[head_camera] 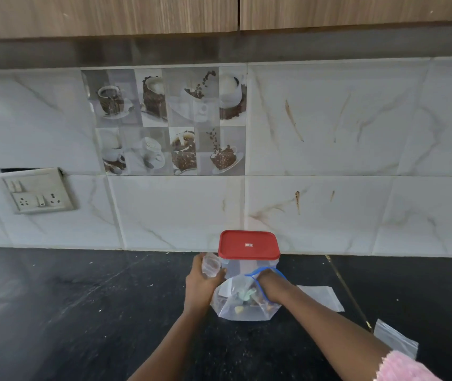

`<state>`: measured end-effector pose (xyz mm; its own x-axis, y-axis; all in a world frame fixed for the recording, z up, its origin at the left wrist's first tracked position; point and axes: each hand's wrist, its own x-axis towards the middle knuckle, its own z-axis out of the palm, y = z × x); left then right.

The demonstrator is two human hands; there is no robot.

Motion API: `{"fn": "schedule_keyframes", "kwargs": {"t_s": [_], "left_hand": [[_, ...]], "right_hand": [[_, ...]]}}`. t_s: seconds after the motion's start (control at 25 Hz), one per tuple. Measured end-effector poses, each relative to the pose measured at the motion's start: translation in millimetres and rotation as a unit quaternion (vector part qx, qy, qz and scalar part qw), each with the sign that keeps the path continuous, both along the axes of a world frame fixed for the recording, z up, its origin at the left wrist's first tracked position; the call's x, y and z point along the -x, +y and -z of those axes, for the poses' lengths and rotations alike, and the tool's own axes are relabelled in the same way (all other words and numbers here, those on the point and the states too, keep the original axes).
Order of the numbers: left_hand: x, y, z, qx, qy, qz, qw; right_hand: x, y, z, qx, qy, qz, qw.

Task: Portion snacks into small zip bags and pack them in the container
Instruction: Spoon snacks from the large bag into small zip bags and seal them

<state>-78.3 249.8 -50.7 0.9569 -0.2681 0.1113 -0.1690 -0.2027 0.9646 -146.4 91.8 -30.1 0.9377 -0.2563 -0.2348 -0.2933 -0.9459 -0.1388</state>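
Observation:
A large clear snack bag with a blue zip rim stands open on the black counter, holding mixed snacks. My right hand reaches down into its mouth, and the fingers are hidden inside the bag. My left hand holds a small clear zip bag up beside the big bag, fingers curled round it. Just behind stands a clear container with a red lid closed on it. Two more small zip bags lie flat to the right, one near my right forearm and the other close to the pink sleeve.
The black stone counter runs left and right, with crumbs scattered on it. A white tiled wall rises directly behind the container. A switch and socket plate sits on the wall at the left. Wooden cabinets hang overhead.

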Motion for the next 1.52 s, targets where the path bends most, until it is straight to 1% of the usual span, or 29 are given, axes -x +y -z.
{"fn": "schedule_keyframes", "kwargs": {"t_s": [0.08, 0.16, 0.2, 0.28, 0.32, 0.4, 0.44, 0.52, 0.56, 0.64, 0.8, 0.92, 0.96, 1.0, 1.08, 1.16, 1.24, 1.32, 1.4, 1.52], "left_hand": [[-6, 10, 24, -0.002, 0.069, -0.073, 0.995], [-6, 13, 46, -0.008, 0.175, -0.131, 0.976], [-6, 12, 59, -0.018, 0.228, -0.138, 0.964], [3, 4, 67, -0.035, 0.289, -0.109, 0.950], [6, -3, 70, -0.018, 0.323, -0.086, 0.942], [9, -18, 73, 0.088, 0.392, -0.043, 0.915], [4, -25, 80, 0.123, 0.403, -0.036, 0.906], [1, -37, 84, 0.180, 0.400, -0.019, 0.899], [0, -41, 85, 0.194, 0.383, -0.016, 0.903], [1, -43, 73, 0.197, 0.340, -0.019, 0.919], [-1, -46, 59, 0.178, 0.327, -0.014, 0.928], [-2, -50, 51, 0.188, 0.293, 0.013, 0.937], [-3, -51, 49, 0.195, 0.282, 0.025, 0.939], [-3, -52, 47, 0.205, 0.275, 0.033, 0.939], [-7, -54, 50, 0.212, 0.274, 0.042, 0.937], [-9, -56, 53, 0.211, 0.276, 0.058, 0.936], [-7, -56, 54, 0.208, 0.278, 0.059, 0.936], [-5, -55, 56, 0.202, 0.282, 0.063, 0.936], [-5, -54, 57, 0.200, 0.283, 0.081, 0.935], [-5, -53, 55, 0.212, 0.280, 0.093, 0.932]], "right_hand": [[0, -1, 1, -0.046, 0.008, 0.040, 0.998], [0, -3, 1, -0.071, -0.014, 0.044, 0.996], [0, -3, 2, -0.078, -0.035, 0.032, 0.996], [-2, -4, 7, -0.066, -0.048, 0.015, 0.997], [-3, -4, 11, -0.062, -0.049, 0.003, 0.997], [-2, -4, 14, -0.057, -0.034, -0.009, 0.998], [-3, -6, 17, -0.052, -0.025, 0.000, 0.998], [-5, -10, 23, -0.057, -0.002, 0.030, 0.998], [-6, -13, 27, -0.070, 0.007, 0.048, 0.996], [-8, -20, 35, -0.105, 0.012, 0.083, 0.991], [-9, -33, 49, -0.166, -0.022, 0.139, 0.976], [-12, -39, 50, -0.215, -0.004, 0.163, 0.963], [-13, -42, 50, -0.244, -0.010, 0.176, 0.954], [-13, -44, 50, -0.289, -0.019, 0.199, 0.936], [-8, -43, 43, -0.384, -0.041, 0.265, 0.883], [-3, -43, 37, -0.461, -0.049, 0.297, 0.835], [-1, -41, 33, -0.518, -0.056, 0.308, 0.796], [-2, -41, 29, -0.555, -0.067, 0.329, 0.761], [-2, -39, 25, -0.562, -0.066, 0.351, 0.746], [0, -33, 13, -0.562, -0.067, 0.338, 0.752]]}}
